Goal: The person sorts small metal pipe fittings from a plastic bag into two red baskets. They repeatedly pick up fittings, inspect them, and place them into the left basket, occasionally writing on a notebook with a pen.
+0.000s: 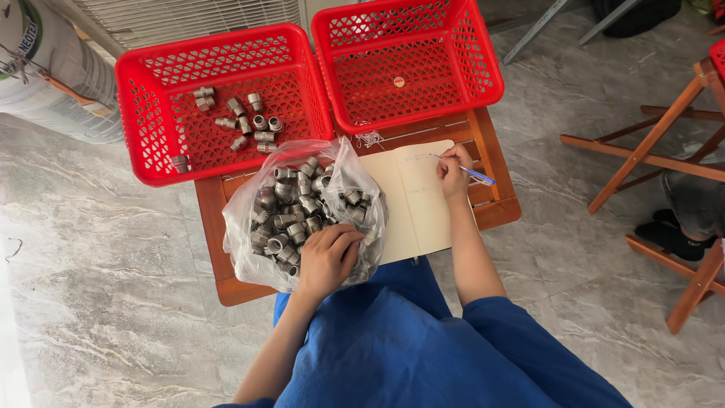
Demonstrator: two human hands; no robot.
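A clear plastic bag full of several grey metal pipe fittings lies open on a small wooden table. My left hand rests inside the bag's near edge, fingers curled over the fittings. My right hand holds a blue pen with its tip on an open cream notebook to the right of the bag. Behind the bag, the left red basket contains several fittings. The right red basket holds only one small round thing.
A white sack leans at the far left on the marble floor. Wooden stool frames stand to the right, with another person's dark shoe beside them. My blue garment covers my lap below the table.
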